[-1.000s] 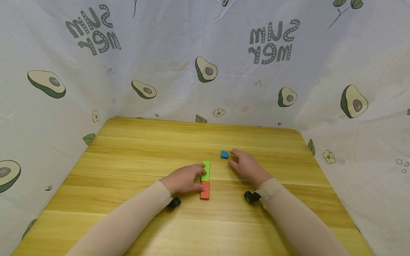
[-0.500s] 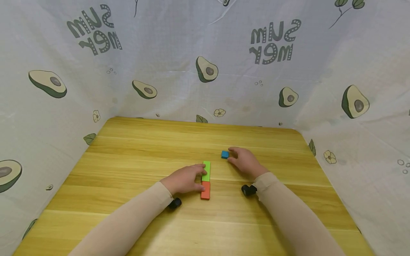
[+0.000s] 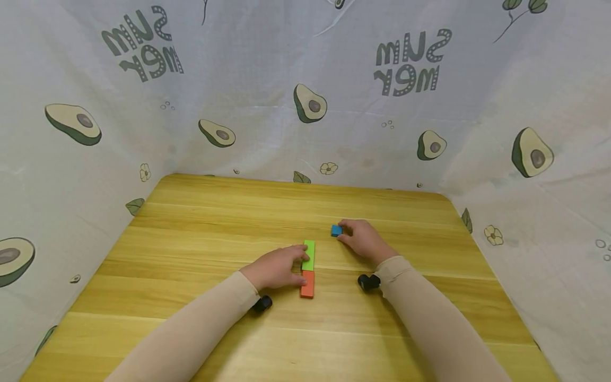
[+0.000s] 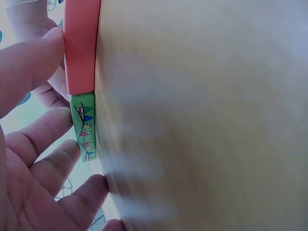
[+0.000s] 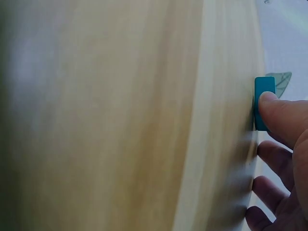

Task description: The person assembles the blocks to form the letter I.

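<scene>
In the head view a green block (image 3: 309,255) and a red block (image 3: 307,285) lie end to end in a line on the wooden table. My left hand (image 3: 277,268) rests over their left side, thumb on the red one and fingertips at the green one. The left wrist view shows small painted flags along the side of the green block (image 4: 84,127). Farther back and to the right, my right hand (image 3: 365,240) pinches a small blue block (image 3: 336,231) low at the table. In the right wrist view its thumb lies on the blue block (image 5: 264,86).
The wooden table (image 3: 229,212) has a white cloth (image 3: 267,63) printed with avocados and lettering behind it and along both sides. A black wrist camera (image 3: 368,282) sits under the right sleeve, another black camera (image 3: 262,304) under the left.
My right hand has moved slightly left to the blue block, and its thumb and forefinger have closed on it. The left hand and the green and red blocks have stayed put.
</scene>
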`<state>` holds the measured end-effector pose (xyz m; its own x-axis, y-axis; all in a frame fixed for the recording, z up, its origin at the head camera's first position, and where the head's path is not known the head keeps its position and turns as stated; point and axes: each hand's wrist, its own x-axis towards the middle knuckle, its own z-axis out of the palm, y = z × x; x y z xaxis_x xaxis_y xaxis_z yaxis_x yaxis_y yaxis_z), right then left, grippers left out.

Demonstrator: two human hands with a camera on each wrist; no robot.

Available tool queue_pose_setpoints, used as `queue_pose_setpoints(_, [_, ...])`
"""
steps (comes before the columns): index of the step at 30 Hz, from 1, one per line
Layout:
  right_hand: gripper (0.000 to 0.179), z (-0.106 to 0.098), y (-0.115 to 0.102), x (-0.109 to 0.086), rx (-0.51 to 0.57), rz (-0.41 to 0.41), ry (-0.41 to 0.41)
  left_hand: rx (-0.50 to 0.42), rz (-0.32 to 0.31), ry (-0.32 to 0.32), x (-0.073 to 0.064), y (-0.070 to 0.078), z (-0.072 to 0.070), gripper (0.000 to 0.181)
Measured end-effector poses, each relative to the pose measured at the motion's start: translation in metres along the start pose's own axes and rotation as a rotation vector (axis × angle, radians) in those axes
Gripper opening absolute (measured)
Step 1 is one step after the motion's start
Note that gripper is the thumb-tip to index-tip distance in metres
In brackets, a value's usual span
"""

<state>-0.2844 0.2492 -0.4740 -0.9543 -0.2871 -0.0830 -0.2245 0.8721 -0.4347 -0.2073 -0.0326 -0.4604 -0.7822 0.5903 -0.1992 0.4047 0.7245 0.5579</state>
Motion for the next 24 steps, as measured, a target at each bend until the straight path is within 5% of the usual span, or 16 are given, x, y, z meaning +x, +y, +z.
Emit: queue_pose_setpoints(24, [0.043, 0.001, -0.0037, 0.0005, -0.022, 0.007, -0.002, 0.006, -0.02, 0.02, 0.0006, 0.0061, 0.0005, 0.059])
